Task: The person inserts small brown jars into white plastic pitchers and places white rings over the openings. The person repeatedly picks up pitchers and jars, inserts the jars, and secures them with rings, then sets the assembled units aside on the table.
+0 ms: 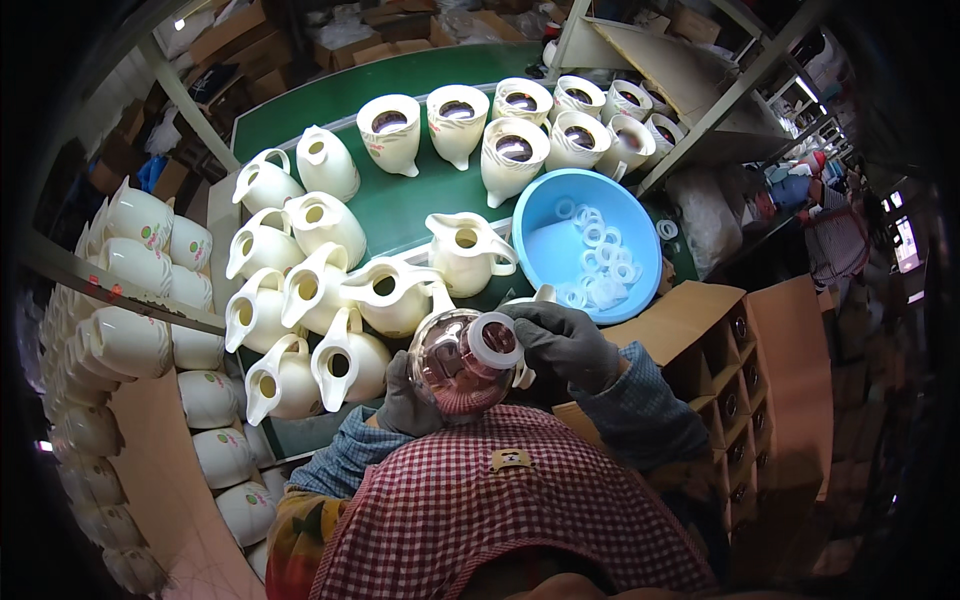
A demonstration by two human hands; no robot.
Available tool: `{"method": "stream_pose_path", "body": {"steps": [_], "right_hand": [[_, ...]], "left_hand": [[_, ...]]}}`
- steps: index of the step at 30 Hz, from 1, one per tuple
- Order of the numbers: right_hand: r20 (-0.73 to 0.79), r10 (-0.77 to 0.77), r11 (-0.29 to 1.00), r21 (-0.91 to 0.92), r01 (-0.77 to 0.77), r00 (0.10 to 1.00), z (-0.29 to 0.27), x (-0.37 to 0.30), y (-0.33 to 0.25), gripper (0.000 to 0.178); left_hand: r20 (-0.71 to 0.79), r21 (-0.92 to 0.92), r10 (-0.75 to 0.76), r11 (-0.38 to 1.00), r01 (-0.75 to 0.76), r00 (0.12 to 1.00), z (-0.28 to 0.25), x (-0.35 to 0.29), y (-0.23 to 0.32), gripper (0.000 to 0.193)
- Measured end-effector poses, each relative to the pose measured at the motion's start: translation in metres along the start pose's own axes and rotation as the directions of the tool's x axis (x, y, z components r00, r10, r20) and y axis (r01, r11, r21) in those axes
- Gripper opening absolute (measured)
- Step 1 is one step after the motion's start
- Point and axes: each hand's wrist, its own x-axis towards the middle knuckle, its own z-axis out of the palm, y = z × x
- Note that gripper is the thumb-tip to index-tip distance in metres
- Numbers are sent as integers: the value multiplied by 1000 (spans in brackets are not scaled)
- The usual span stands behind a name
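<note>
In front of my chest I hold a shiny, mirrored glass flask liner (440,362), its neck tilted toward the right. My gloved left hand (408,402) is wrapped round the liner's left side. Around the neck sits a translucent white plastic ring (481,352). The fingers of my gloved right hand (570,345) are closed on the ring's upper right edge; the fingertips are partly hidden. Just behind the liner, a cream jug body (468,262) with a spout and handle stands on the green table. A light blue basin (540,250) with several similar rings is beyond my right hand.
Several cream jug bodies (322,290) crowd the table's left side. Wide-mouthed cream bodies (513,165) with dark openings line the far side. A divided cardboard box (715,385) stands at the right. Stacked cream bodies (140,250) fill the left, behind a metal rail (110,287).
</note>
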Motion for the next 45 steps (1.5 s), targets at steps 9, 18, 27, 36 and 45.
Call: {"method": "stream_pose_path", "body": {"steps": [9, 18, 27, 36, 45], "right_hand": [[333, -613, 316, -728, 609, 716, 8, 17, 17, 88], [-69, -197, 357, -934, 6, 978, -54, 126, 18, 101], [-145, -81, 478, -874, -89, 986, -57, 201, 109, 106], [-183, -678, 729, -292, 619, 712, -104, 64, -55, 68], [-20, -581, 715, -490, 499, 814, -38, 4, -16, 103]], "left_hand": [[-3, -46, 0, 999, 0, 1000, 22, 9, 0, 99], [-135, 72, 267, 963, -259, 954, 7, -22, 29, 100], [-225, 168, 371, 925, -339, 901, -8, -36, 54, 97], [-201, 201, 353, 928, -314, 914, -5, -34, 64, 102], [-65, 149, 170, 976, -159, 983, -9, -12, 51, 98]]}}
